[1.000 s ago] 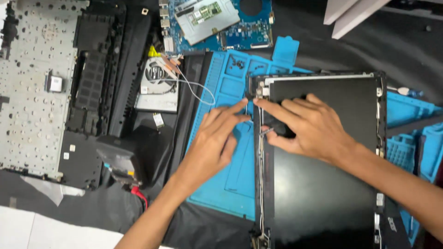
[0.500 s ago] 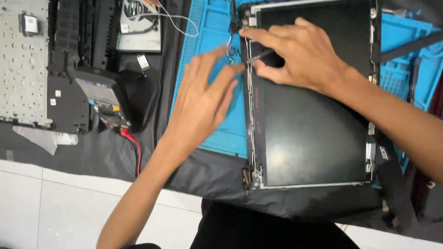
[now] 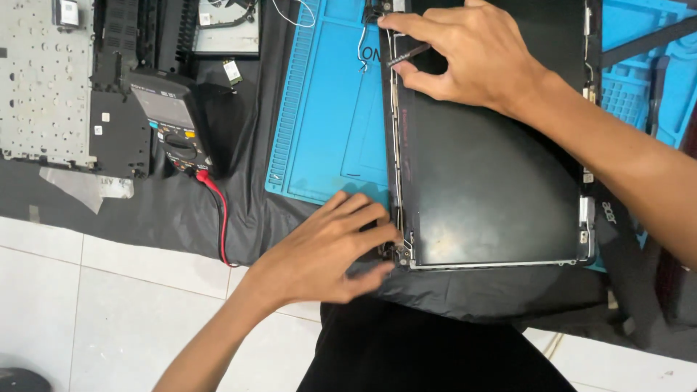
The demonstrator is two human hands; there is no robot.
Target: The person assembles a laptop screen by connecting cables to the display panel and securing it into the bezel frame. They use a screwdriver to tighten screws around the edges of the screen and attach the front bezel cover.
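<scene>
A dark laptop screen panel (image 3: pixel 486 174) in its lid frame lies on a blue work mat (image 3: pixel 327 123). My left hand (image 3: pixel 327 250) rests at the panel's near left corner, fingers touching the hinge and frame edge there. My right hand (image 3: pixel 472 54) lies over the panel's far left corner and pinches a thin dark tool (image 3: pixel 408 55) against the frame edge. Thin wires (image 3: pixel 361 51) curl beside that far corner.
A multimeter (image 3: pixel 170 127) with a red lead (image 3: pixel 218 210) lies left of the mat on black cloth (image 3: pixel 218 210). A laptop base and keyboard plate (image 3: pixel 43 80) sit at far left. White floor tiles (image 3: pixel 87 305) lie below. More blue mat compartments (image 3: pixel 653 80) show at right.
My left hand slid down the panel's left edge from the far corner to the near corner. The view shifted downward, and my right hand stayed at the far left corner.
</scene>
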